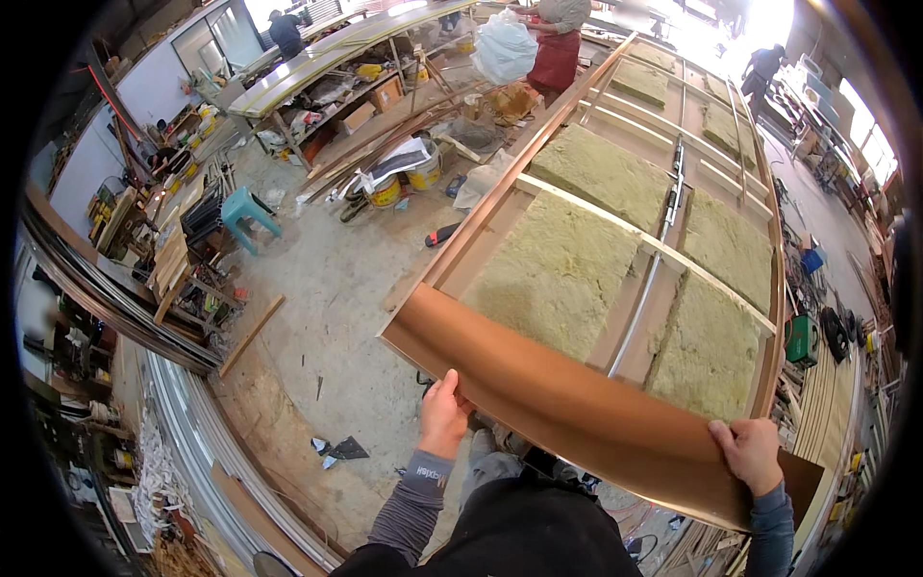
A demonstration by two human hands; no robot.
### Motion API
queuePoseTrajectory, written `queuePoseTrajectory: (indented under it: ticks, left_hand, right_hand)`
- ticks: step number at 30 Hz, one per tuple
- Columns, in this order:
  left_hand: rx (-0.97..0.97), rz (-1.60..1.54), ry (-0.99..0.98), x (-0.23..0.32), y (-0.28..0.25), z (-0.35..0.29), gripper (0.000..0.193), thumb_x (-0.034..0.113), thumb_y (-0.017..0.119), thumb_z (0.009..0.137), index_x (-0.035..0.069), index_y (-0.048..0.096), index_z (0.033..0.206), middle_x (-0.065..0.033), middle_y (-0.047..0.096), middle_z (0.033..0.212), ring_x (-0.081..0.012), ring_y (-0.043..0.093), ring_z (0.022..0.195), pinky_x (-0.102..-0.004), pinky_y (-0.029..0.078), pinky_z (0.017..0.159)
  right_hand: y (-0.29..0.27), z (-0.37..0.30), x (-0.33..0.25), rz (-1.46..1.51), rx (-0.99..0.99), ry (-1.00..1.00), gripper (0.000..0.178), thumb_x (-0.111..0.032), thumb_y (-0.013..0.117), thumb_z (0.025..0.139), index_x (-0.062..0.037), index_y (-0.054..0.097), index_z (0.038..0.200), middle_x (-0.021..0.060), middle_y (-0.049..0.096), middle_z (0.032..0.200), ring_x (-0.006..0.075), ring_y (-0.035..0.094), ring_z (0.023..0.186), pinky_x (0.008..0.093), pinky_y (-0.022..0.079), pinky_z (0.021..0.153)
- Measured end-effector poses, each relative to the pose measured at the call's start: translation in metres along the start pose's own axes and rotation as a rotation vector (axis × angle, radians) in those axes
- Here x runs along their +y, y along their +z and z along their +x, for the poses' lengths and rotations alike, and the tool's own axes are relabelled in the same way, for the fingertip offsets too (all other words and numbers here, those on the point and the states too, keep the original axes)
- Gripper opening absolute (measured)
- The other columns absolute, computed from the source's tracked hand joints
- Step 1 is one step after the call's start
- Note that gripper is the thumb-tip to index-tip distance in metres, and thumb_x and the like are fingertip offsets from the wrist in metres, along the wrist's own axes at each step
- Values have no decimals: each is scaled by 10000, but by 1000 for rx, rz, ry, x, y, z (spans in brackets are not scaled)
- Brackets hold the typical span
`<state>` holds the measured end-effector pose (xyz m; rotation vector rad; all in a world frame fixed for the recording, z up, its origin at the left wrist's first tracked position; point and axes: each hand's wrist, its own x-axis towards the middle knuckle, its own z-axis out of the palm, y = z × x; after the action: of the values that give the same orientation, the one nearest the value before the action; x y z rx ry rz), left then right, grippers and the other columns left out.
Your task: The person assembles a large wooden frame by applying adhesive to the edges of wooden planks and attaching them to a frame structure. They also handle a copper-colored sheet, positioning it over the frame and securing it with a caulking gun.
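A long, shallow copper-brown door panel (469, 236) stretches away from me, with slabs of yellow-green mineral wool (553, 267) between pale wooden slats (639, 234). Along its middle runs a metal lock rod (635, 315). Across the near end lies a curved copper-brown sheet (567, 389). My left hand (445, 415) is closed on the near edge of that sheet, thumb on top and fingers mostly hidden below. Toward the sheet's right end, my right hand (750, 454) grips it with the thumb over the top; its fingertips are partly hidden.
At far left stands a teal stool (250, 216). A wooden strip (252, 335) and dark scraps (344, 449) lie on the floor. Long metal profiles (207, 433) run along my left. Beyond the panel, a person in a red apron (555, 58) stands by a white bag (505, 46).
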<state>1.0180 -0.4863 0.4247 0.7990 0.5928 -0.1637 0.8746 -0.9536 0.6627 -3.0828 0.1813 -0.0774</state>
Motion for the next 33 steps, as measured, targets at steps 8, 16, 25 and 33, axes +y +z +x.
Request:
queuePoseTrajectory:
  ticks: [8, 16, 25, 33]
  left_hand:
    - [19, 34, -43, 19, -10, -8, 235, 221, 620, 1081, 17, 644, 1194, -93, 702, 1075, -240, 711, 959, -435, 605, 838]
    - [-28, 874, 951, 9, 67, -79, 404, 208, 618, 1085, -43, 489, 1374, -147, 527, 1298, -271, 499, 1263, -419, 374, 1130]
    - [-1198, 1523, 970, -53, 203, -27, 384, 337, 553, 1096, -3, 695, 989, -208, 651, 912, -405, 609, 878, -480, 476, 790]
    - [-1061, 1579, 683, -63, 194, -14, 345, 238, 613, 1063, -37, 571, 860, -131, 548, 747, -229, 495, 715, -401, 414, 660]
  right_hand:
    - [-7, 5, -3, 90, -50, 71, 571, -411, 788, 920, -22, 596, 548, 225, 484, 522, 424, 540, 491, 478, 419, 486]
    - [8, 8, 21, 160, 40, -50, 639, -519, 732, 965, -72, 573, 538, 153, 521, 496, 341, 543, 432, 450, 433, 447]
    - [75, -31, 67, 278, 180, 47, 718, -676, 613, 970, -83, 629, 566, 174, 611, 578, 405, 648, 579, 482, 512, 529]
    - [140, -39, 77, 559, 171, 150, 679, -678, 632, 949, -89, 670, 615, 179, 634, 621, 440, 630, 616, 517, 497, 554]
